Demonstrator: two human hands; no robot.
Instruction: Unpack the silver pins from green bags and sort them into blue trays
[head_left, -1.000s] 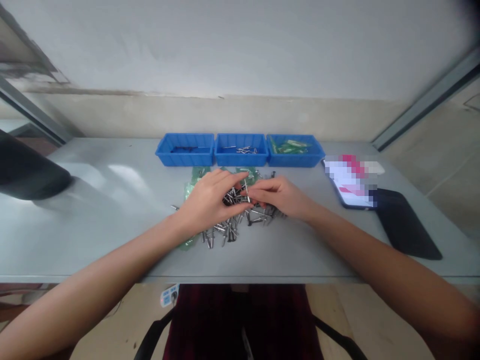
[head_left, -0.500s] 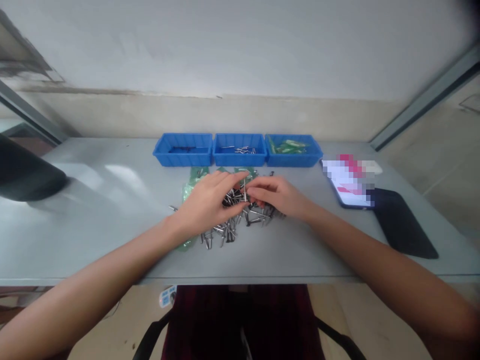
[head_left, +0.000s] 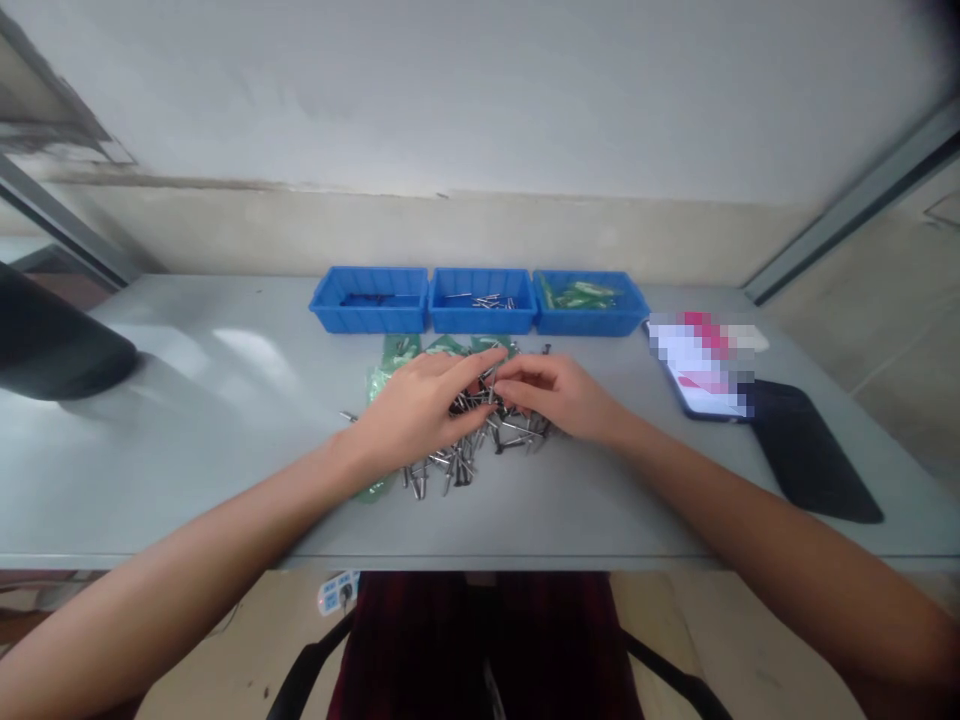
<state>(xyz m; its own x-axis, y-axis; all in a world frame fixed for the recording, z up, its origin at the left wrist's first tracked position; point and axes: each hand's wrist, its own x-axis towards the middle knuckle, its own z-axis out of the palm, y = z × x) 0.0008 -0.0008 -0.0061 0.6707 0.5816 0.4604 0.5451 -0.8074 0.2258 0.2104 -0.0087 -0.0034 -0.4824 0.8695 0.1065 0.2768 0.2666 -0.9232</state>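
Note:
My left hand (head_left: 420, 405) arches over a pile of metal blind rivets (head_left: 450, 465), thumb and fingers apart. Its palm side is hidden, so I cannot see whether loose rivets lie under it. Facing it, my right hand (head_left: 559, 395) has thumb and forefinger pinched together. A small silver rivet (head_left: 492, 392) shows at those fingertips, between the two hands. Some pieces in the pile are silver, others dark. Small green plastic packets (head_left: 402, 350) lie behind and beneath the left hand.
Three blue bins stand in a row behind the pile: the left bin (head_left: 369, 320) holds dark pieces, the middle bin (head_left: 484, 321) silver rivets, the right bin (head_left: 589, 322) green packets. A phone (head_left: 701, 370) and a black pad (head_left: 817, 450) lie at right, a dark cylinder (head_left: 60, 340) at left.
The fingertips of my left hand have shifted slightly to the right, closer to my right hand. The rivet between the hands appears more tilted and less exposed. The view has moved a little.

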